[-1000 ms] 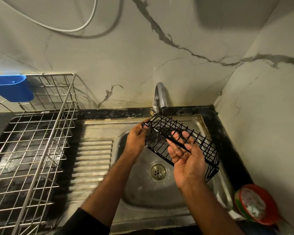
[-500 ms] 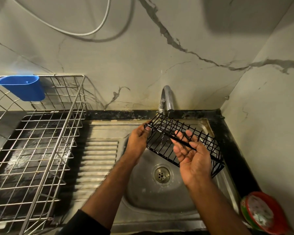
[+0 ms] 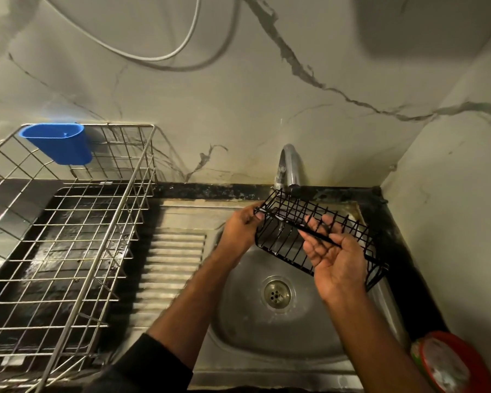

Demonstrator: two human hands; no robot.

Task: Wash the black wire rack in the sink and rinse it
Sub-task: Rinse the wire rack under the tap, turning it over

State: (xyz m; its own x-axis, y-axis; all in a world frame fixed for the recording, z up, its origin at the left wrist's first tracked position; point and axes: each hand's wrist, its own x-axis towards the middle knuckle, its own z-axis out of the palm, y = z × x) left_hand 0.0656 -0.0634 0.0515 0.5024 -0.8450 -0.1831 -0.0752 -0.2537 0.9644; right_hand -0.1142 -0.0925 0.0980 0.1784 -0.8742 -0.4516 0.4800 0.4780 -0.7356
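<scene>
At the near right corner a red-rimmed round container [image 3: 448, 364] sits on the counter; its contents are too blurred to tell. The steel sink [image 3: 255, 336] holds only its drain [image 3: 277, 293] and a film of water. Over the basin both hands carry the black wire rack [image 3: 318, 236], a small basket of thin dark bars, glossy and wet. Its long axis runs from far left, under the tap [image 3: 288, 168], down to near right. The left hand [image 3: 240, 232] pinches its far-left end; the right hand [image 3: 335, 260], palm up, curls its fingers round the near rim. To the left stands a wire dish drainer [image 3: 68, 251], with a blue cup [image 3: 58, 143] hooked on its far corner; what is inside the cup cannot be seen.
</scene>
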